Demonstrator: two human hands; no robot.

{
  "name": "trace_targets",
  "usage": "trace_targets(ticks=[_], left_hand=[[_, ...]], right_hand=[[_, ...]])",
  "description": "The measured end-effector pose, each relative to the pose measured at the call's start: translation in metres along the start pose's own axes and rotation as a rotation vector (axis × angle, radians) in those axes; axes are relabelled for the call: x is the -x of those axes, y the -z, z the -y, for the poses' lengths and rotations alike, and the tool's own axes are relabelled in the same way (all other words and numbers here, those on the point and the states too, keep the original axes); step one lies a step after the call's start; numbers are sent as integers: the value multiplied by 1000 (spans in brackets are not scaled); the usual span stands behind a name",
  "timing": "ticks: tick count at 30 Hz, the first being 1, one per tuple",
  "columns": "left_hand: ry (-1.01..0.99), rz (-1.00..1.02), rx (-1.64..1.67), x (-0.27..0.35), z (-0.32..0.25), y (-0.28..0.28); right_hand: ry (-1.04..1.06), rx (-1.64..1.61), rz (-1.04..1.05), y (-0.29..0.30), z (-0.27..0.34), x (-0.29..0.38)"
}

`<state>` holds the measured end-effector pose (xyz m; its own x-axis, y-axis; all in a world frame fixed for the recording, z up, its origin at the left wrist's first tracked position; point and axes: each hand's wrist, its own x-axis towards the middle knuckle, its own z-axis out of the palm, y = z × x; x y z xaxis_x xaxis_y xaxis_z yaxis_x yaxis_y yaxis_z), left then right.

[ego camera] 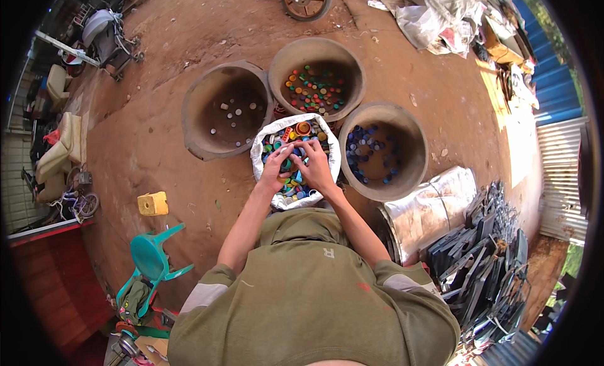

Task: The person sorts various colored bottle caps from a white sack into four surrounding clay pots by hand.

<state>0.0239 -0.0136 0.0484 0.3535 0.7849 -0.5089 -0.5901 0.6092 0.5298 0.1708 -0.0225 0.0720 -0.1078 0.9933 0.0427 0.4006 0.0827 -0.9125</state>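
An open white woven sack (334,164), filled with bottle caps (302,193) of many colours, stands right before me. My left hand (274,168) is over its middle, a small pale thing, apparently a bottle cap (283,149), between thumb and fingers. Beside it, my right hand (315,167) bends its fingers towards the left fingertips; whether it grips anything is hidden. Around the sack stand three wide basins. The left basin (198,111) holds a few whitish caps, the far basin (317,46) red, yellow, orange and green ones, the right basin (415,153) blue ones.
To my left are a yellow plastic block-like container (153,204) and a green plastic chair (150,256). Folded sheeting (432,205) and a heap of dark flat scrap (481,257) lie at my right. A wheel (306,2) shows beyond the far basin.
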Motion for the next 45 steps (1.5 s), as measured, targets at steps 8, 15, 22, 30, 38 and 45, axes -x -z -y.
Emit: trace_targets(ticks=[8,15,22,30,38,45], left_hand=[[127,82,55,8,-8,2],[164,115,213,7,1,10],[183,79,322,1,9,21],[219,40,390,-4,13,22],[206,38,419,-3,8,19],[73,64,247,-2,9,15]], right_hand=[[-491,-966,-1,-5,-49,6],[-781,-1515,-53,11,-64,14],[-713,-1139,-214,32,-103,24],[-801,-1008,-647,113,-250,48],[-602,-702,-172,53,-142,35],[-520,-694,163,3,-20,25]])
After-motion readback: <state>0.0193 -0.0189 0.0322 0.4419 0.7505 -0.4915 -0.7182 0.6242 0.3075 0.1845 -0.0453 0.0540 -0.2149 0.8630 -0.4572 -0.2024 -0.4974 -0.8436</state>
